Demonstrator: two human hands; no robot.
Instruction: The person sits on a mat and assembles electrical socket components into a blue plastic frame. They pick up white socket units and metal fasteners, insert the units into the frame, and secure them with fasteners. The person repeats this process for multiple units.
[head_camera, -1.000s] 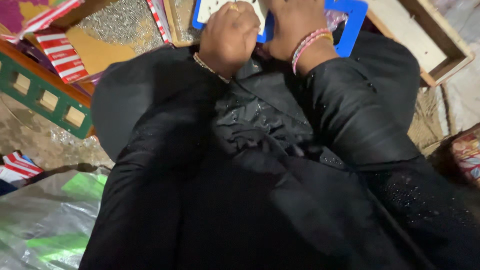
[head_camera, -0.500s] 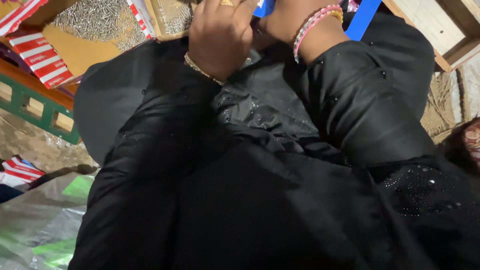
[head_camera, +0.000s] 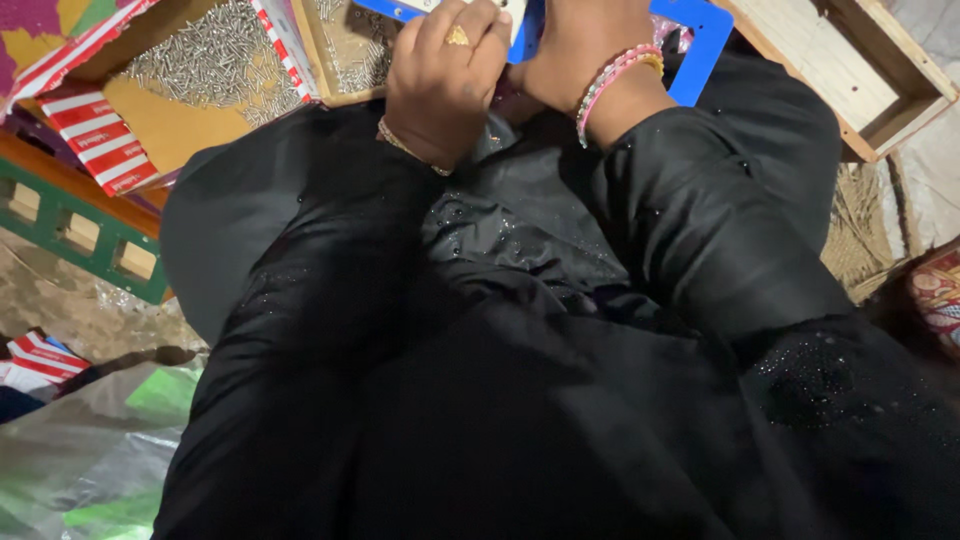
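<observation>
Working at the top edge of view, the left hand (head_camera: 440, 85) curls closed on a white piece (head_camera: 515, 8) in the blue frame (head_camera: 700, 45) while the right hand (head_camera: 580, 45) grips it too, probably mid-assembly beside the screw boxes (head_camera: 210, 60); the following move likely needs a steady hold.

Dim light fell on a bare earthen floor (head_camera: 70, 310) at eight o'clock; a pale wooden crate (head_camera: 850, 70) stood at two.
</observation>
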